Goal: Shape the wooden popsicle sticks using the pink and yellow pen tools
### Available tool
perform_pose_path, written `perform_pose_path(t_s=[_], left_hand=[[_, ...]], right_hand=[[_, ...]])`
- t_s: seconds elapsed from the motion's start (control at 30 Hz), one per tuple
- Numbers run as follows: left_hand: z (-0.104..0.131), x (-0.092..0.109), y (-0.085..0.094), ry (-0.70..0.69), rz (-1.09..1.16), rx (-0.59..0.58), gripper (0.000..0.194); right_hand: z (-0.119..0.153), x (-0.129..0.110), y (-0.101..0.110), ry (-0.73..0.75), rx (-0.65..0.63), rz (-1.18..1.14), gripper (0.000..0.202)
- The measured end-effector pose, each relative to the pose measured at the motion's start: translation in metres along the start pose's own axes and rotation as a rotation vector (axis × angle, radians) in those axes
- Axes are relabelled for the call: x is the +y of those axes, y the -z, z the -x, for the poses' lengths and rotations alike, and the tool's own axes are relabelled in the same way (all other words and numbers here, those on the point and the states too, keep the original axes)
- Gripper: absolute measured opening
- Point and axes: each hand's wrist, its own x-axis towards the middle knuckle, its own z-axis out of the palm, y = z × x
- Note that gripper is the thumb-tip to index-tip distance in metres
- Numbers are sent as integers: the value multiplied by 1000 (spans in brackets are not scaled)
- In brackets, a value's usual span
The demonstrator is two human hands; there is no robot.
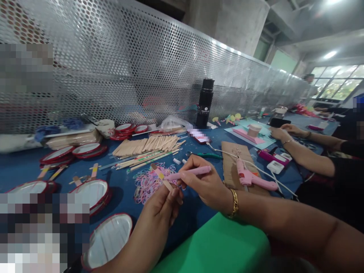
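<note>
My left hand (162, 210) pinches the lower end of a flat wooden craft stick (157, 170), which tilts up to the left. The stick has a brown tip and a yellow band across its middle. In my right hand (203, 185) is a pink marker pen (199, 171), its tip at the yellow band; I cannot tell whether it touches. Behind the stick lies a heap of thin coloured loops (139, 185), like small rubber bands. A stack of plain craft sticks (148, 146) is spread farther back.
Several red-rimmed round discs (113, 237) stand on the left, some with stick pieces attached. A pink glue gun (250, 178) rests on cardboard (227, 148) to the right. A black bottle (205, 104) stands by the perforated metal screen (159, 57). A co-worker's hands (280, 134) are far right.
</note>
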Motion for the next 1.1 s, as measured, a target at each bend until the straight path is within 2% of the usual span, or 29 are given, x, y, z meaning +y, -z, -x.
perform_pose_path(t_s=[0.27,0.53,0.83,1.1], left_hand=[[2,0,1,20,-15,26,42],[0,1,0,11,-27,15,42],[1,1,1,43,29,28,41],[0,2,1,13,-2,14,42]], right_hand=[[-2,3,3,-26,28,-44,11],[1,-3,-1,-23,-7,-77,12],[-2,0,1,-46,13,-90,12],[0,-2,0,-28,-5,-87,12]])
